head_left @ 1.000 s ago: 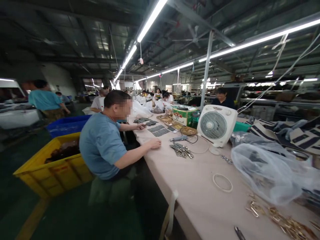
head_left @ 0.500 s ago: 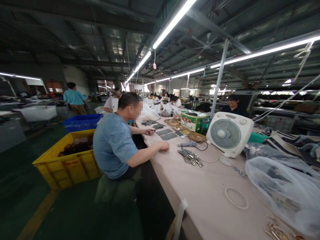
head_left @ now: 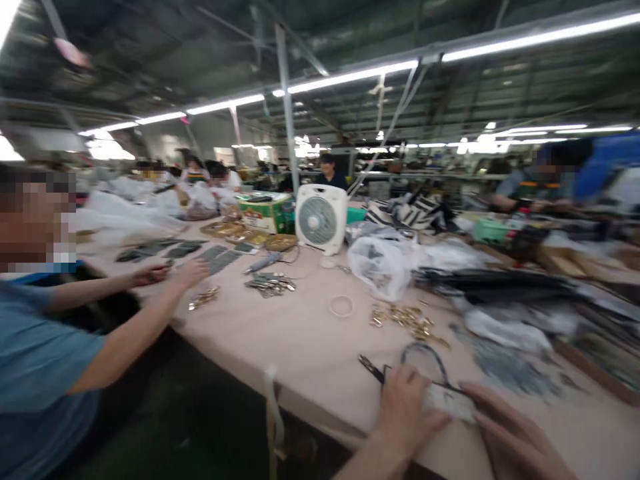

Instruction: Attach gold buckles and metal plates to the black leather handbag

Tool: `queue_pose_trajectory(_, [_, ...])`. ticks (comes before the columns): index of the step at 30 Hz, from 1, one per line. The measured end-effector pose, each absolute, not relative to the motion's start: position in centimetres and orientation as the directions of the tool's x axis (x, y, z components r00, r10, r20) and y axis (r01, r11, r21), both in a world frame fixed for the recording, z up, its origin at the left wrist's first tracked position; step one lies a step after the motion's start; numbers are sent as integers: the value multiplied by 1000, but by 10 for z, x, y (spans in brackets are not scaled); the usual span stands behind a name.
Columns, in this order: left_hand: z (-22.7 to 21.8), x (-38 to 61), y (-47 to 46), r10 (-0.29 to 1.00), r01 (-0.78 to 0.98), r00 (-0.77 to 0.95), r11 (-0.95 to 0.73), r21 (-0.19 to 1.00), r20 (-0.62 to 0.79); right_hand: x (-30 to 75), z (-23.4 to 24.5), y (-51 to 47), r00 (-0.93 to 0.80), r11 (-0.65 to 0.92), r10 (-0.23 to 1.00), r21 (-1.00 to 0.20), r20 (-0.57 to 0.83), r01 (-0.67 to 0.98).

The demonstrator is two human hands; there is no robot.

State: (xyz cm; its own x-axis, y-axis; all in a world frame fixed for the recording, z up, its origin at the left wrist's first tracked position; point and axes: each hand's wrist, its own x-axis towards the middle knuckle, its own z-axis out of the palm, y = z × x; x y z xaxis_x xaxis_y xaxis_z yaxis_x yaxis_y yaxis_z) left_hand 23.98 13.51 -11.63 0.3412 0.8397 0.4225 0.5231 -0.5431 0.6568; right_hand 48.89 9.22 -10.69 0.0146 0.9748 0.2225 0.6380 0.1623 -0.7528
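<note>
At the lower right, my left hand (head_left: 407, 403) is curled over a dark strap (head_left: 371, 367), whose end with a metal fitting sticks out to the left. Its thumb points right, over a small pale flat piece (head_left: 450, 402). A dark loop (head_left: 426, 352) rises behind the fingers. My right hand (head_left: 515, 427) lies on the other side of the pale piece, fingers stretched out and touching its edge. Motion blur hides what kind of thing the pale piece is. Gold-coloured metal clasps (head_left: 407, 321) lie in a heap beyond my hands.
A co-worker in a blue shirt (head_left: 45, 353) sits at left, both hands over grey strips. A white box fan (head_left: 321, 217), a pen-like corded tool (head_left: 263, 262), a ring (head_left: 341, 306) and a plastic bag (head_left: 380, 263) are on the covered table (head_left: 300, 340).
My view has swung right and down, bringing both my hands and the gold clasps into sight. The co-worker has shifted to the left edge, one hand now farther forward.
</note>
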Motion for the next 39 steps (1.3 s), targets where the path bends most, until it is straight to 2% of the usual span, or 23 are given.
queue_pose_trajectory(3, [-117,246,137,845,499,359,-532,684,395,494,-88,83,20,38,998,-824,60,566])
queue_pose_trajectory(7, [-113,242,138,801,524,402,-599,606,444,486,-73,110,-71,16,997,-876,-21,481])
queue_pose_trajectory(11, [-112,243,136,772,539,422,-636,552,476,488,-80,122,-118,-34,988,-896,-95,443])
queue_pose_trajectory(15, [-112,245,136,765,524,420,-644,558,489,491,-93,114,-63,28,998,-870,-4,492])
queue_pose_trajectory(18, [-111,244,136,777,492,406,-630,601,482,490,-99,107,-39,105,994,-834,101,541])
queue_pose_trajectory(20, [-109,243,134,783,467,396,-621,629,479,490,-101,105,-47,126,992,-827,120,548])
queue_pose_trajectory(24, [-103,244,131,768,486,427,-640,595,477,492,-102,109,-76,133,991,-827,110,546])
queue_pose_trajectory(29, [-101,248,133,792,501,406,-610,614,456,493,-94,117,-85,48,996,-830,0,556])
queue_pose_trajectory(31, [-101,249,135,798,502,407,-602,621,444,487,-85,117,-49,75,997,-802,58,593])
queue_pose_trajectory(35, [-105,250,139,789,502,425,-613,610,444,458,-69,113,-45,240,961,-740,274,629])
queue_pose_trajectory(39, [-110,249,141,787,516,417,-617,594,455,435,-71,115,-102,256,962,-707,254,659])
